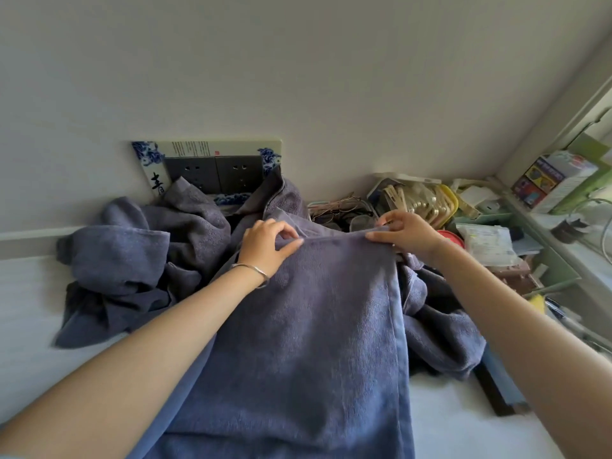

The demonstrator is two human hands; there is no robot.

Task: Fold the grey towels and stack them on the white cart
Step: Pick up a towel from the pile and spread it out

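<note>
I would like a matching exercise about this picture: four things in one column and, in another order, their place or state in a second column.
1. stretched towel
2. crumpled towels
3. bracelet
4. wall sockets

A. on the left wrist
B. behind the pile, on the wall
C. top edge pinched by left hand and right hand
D. heaped at the left

Pairs: 1-C, 2-D, 3-A, 4-B

towel — matt terry cloth | bracelet — shiny metal
</note>
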